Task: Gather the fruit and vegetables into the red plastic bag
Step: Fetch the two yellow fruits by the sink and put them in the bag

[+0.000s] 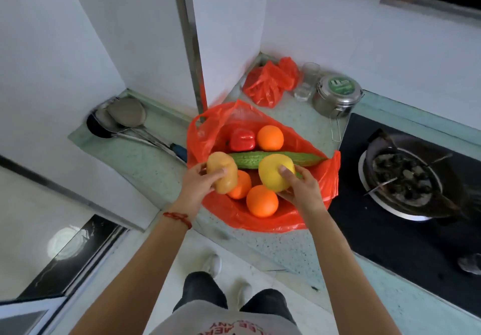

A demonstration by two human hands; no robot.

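Holding one potato (222,175) in our left hand (197,182) and one lemon (276,171) in our right hand (302,187), we count three oranges (262,200), one pepper (242,139) and one cucumber (250,160) in the bag (260,224).

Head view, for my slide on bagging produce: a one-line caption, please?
Left hand holds a potato, right hand a yellow fruit, over the open red bag of produce.

Counted: three oranges (262,200), one pepper (242,139), one gourd (276,159), one potato (222,172), one lemon (276,171), two red bags (260,220).
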